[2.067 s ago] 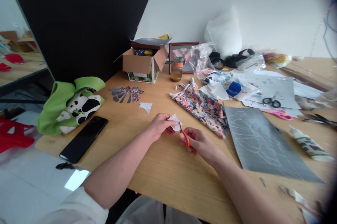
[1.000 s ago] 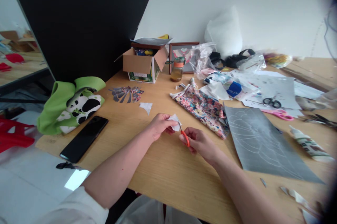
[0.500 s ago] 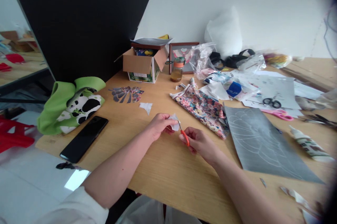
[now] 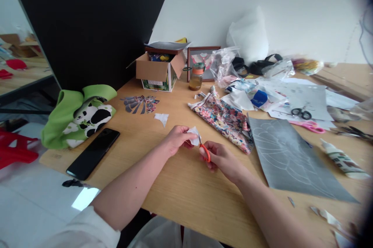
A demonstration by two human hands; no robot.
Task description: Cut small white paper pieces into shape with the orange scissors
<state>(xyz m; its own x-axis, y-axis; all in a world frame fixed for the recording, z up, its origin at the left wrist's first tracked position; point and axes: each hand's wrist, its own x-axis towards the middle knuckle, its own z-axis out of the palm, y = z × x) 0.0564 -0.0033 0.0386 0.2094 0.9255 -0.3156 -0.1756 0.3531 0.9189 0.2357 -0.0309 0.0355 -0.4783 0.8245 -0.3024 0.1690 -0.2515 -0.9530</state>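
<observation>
My left hand (image 4: pixel 176 138) pinches a small white scrap of paper or fabric (image 4: pixel 193 131) just above the wooden table (image 4: pixel 186 193). My right hand (image 4: pixel 222 158) grips small orange-handled scissors (image 4: pixel 204 152), whose blades reach into the scrap. Both hands are closed and nearly touch at the table's middle. Right of them lie a folded floral cloth (image 4: pixel 224 119) and a grey sheet with drawn outlines (image 4: pixel 287 158).
A black phone (image 4: pixel 93 153) and a green panda bag (image 4: pixel 78 114) sit at the left. A cardboard box (image 4: pixel 159 70), a jar (image 4: pixel 196 77), a framed picture (image 4: pixel 202 58), plastic bags and papers crowd the back. Black scissors (image 4: pixel 301 113), pink scissors (image 4: pixel 309 126) and a glue tube (image 4: pixel 343 160) lie right.
Almost nothing differs: both hands stay together, with the scissors shifting very slightly along the scrap's edge.
</observation>
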